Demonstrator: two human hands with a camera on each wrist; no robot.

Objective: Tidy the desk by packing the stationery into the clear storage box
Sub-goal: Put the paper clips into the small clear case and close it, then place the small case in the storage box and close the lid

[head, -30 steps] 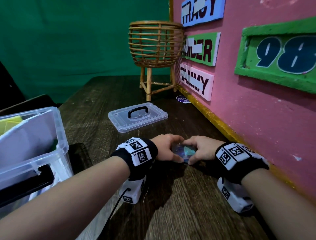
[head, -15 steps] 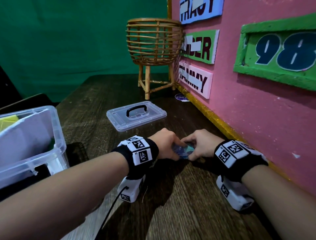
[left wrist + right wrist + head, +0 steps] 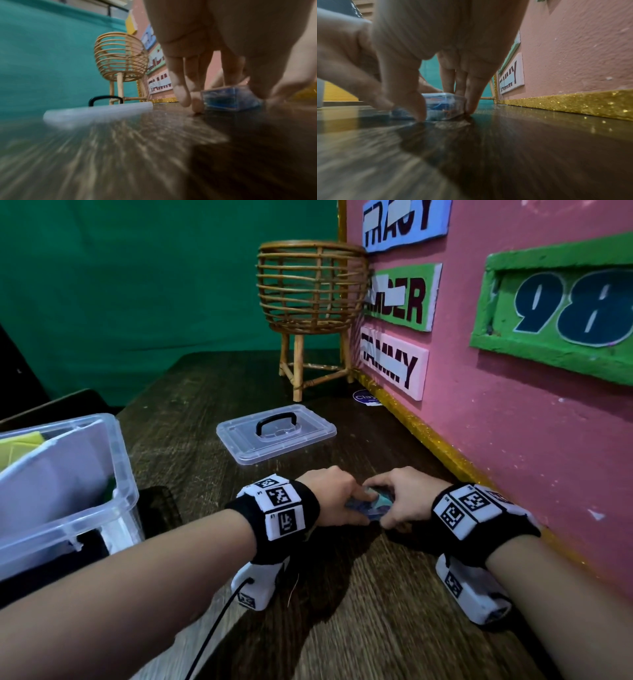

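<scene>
A small clear plastic case (image 3: 371, 503) with blue contents lies on the dark wooden desk (image 3: 342, 594) near the pink wall. My left hand (image 3: 354, 505) grips its left end; the fingers (image 3: 181, 94) touch the desk beside the case (image 3: 231, 99). My right hand (image 3: 388, 510) pinches the right end of the case (image 3: 443, 108), thumb in front and fingers behind. The clear storage box (image 3: 113, 446) stands open at the left, holding white and yellow paper. Its lid (image 3: 275, 438) with a black handle lies beyond my hands.
A rattan basket on legs (image 3: 310, 289) stands at the far corner. The pink wall (image 3: 513, 440) with a gold glitter strip runs along the right edge. A round blue sticker (image 3: 364, 398) lies by the wall. A black object (image 3: 157, 508) sits beside the box.
Both hands have drawn closer together round the small case, so less of it shows between them. The case stays on the desk.
</scene>
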